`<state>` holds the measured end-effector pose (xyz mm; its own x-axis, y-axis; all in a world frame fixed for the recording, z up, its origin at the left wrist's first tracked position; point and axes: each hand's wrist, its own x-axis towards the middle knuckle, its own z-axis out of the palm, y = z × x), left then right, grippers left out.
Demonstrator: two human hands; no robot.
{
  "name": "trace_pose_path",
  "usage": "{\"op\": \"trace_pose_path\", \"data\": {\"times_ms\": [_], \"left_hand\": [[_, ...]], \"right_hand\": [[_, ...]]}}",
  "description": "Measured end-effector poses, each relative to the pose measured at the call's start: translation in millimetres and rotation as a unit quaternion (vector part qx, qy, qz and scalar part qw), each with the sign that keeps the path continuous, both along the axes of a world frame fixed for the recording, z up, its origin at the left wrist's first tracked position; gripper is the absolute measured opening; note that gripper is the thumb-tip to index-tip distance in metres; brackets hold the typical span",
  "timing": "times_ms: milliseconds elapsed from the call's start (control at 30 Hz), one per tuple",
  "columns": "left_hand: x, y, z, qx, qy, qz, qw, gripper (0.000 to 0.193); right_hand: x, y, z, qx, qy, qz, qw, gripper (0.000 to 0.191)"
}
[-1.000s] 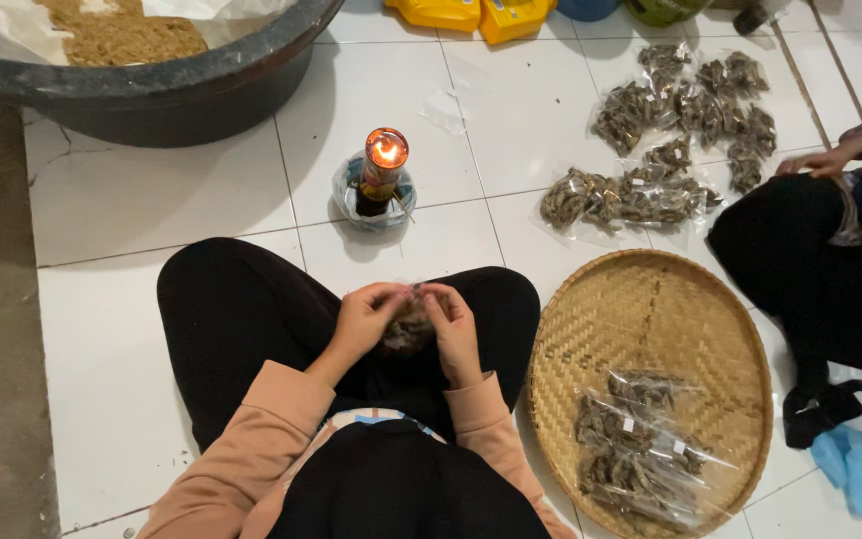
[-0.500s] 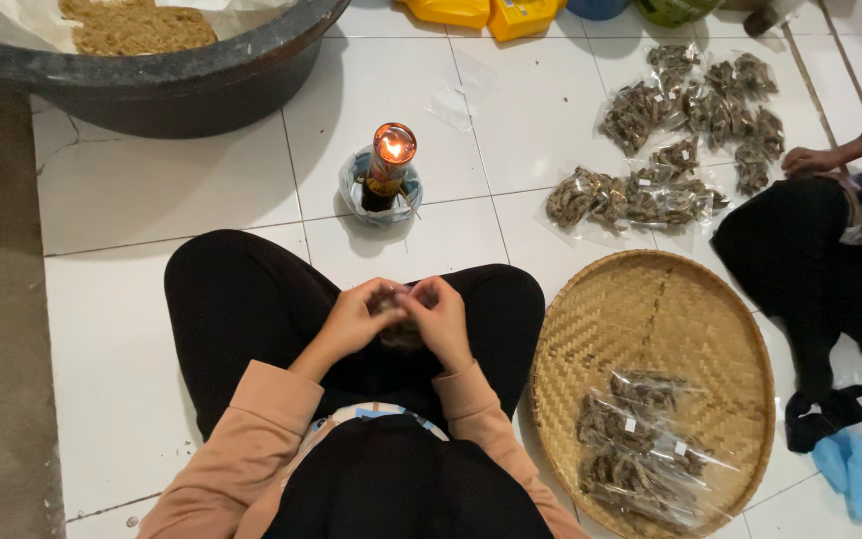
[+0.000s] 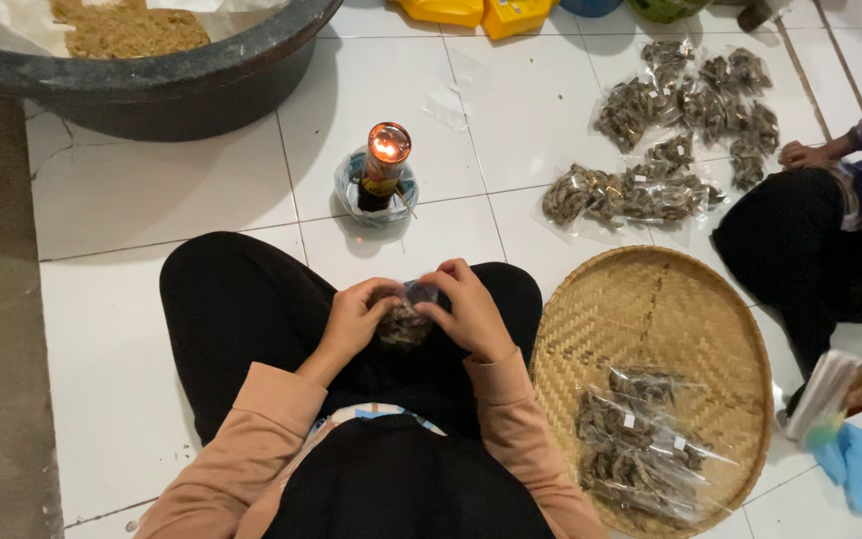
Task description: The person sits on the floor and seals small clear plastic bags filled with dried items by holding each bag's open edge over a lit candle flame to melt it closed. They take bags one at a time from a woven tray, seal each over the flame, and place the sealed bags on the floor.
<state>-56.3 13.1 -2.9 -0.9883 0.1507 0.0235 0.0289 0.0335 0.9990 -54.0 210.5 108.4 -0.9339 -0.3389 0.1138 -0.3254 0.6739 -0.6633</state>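
Observation:
I sit cross-legged on a white tiled floor in black trousers and peach sleeves. Both hands meet over my lap on a small clear plastic packet [image 3: 406, 317] filled with dark dried bits. My left hand [image 3: 354, 317] grips its left side and my right hand [image 3: 471, 311] pinches its top right. Just ahead of my knees stands a small lit oil lamp [image 3: 382, 168] in a clear dish, its flame burning.
A round woven bamboo tray [image 3: 641, 319] at my right holds several filled packets [image 3: 641, 444]. More packets [image 3: 670, 130] lie on the tiles beyond. A big dark basin [image 3: 172, 85] sits far left. Another person [image 3: 830, 240] sits at the right, holding a stack of bags [image 3: 822, 394].
My hands stay on the packet and have shifted slightly over my lap. The other person's hand with a stack of bags has come into view at the lower right.

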Motion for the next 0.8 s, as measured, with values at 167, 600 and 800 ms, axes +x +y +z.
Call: {"op": "trace_pose_path", "data": {"times_ms": [167, 600, 800], "left_hand": [[0.7, 2.6, -4.8, -0.044, -0.006, 0.009, 0.999, 0.022], [-0.2, 12.5, -13.9, 0.034, 0.081, 0.146, 0.985, 0.012], [-4.8, 24.1, -25.0, 0.138, 0.009, 0.212, 0.967, 0.016]], "right_hand": [[-8.2, 5.6, -6.4, 0.074, 0.026, 0.043, 0.996, 0.021], [9.4, -16.3, -101.9, -0.444, -0.099, -0.173, 0.874, 0.015], [5.3, -27.4, -124.9, -0.442, -0.007, -0.246, 0.863, 0.020]]}}
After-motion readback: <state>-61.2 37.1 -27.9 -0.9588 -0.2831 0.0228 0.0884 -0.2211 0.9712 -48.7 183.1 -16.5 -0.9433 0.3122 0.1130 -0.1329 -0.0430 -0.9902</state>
